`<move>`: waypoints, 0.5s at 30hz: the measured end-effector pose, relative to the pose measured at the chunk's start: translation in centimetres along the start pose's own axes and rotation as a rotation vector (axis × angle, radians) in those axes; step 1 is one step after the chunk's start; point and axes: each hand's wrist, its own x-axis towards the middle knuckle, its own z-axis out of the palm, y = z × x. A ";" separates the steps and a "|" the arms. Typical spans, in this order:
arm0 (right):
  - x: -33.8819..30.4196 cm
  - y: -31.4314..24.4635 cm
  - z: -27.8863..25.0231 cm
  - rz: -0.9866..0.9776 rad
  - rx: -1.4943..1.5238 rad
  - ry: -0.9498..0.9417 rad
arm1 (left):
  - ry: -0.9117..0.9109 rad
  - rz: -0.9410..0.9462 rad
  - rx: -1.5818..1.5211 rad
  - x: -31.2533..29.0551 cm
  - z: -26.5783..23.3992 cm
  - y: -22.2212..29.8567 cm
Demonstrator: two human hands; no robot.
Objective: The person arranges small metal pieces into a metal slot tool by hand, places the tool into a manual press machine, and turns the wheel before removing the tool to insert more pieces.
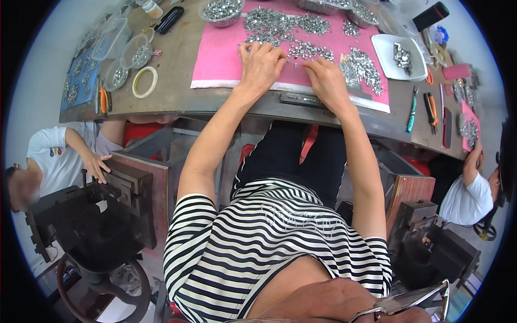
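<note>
Both my hands work over a pink cloth [215,67] at the front edge of the bench. My left hand [261,67] is closed, its bent fingertips at the near edge of a heap of small silver metal parts [269,27]. My right hand [327,81] is closed too, thumb and forefinger together beside a smaller heap of metal parts [312,51]. Whatever either hand pinches is too small to make out. Right of my right hand lie thin metal pins [351,74] and more silver pieces [369,67]. A dark slotted metal bar [302,100] lies just below my hands.
A clear tub of parts [222,11] stands behind, a white tray [385,54] at right. Tape [145,82] and orange-handled pliers [103,100] lie left; a toothbrush [412,109] and pliers [431,112] lie right. Two people sit nearby, by dark machines [129,199].
</note>
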 end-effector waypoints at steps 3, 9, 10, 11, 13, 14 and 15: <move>1.3 0.7 2.1 -0.048 -0.157 0.010 | 0.012 0.008 0.052 -0.2 0.1 0.1; 1.5 0.6 2.1 -0.075 -0.190 0.021 | -0.007 0.008 0.115 -0.2 0.3 0.0; 1.0 0.7 1.4 -0.043 -0.106 0.010 | -0.012 0.006 0.118 -0.2 0.3 0.0; 0.5 0.5 0.6 -0.014 -0.022 -0.003 | -0.016 0.002 0.120 -0.2 0.2 0.0; -1.2 -0.5 -1.5 0.032 0.061 -0.047 | -0.030 -0.010 0.083 -0.2 0.2 -0.4; -2.4 -0.7 -2.4 0.084 0.152 -0.046 | -0.044 -0.011 0.042 -0.1 0.3 -0.4; -3.4 -0.9 -3.0 0.135 0.246 -0.045 | -0.045 -0.012 0.039 -0.1 0.5 -0.5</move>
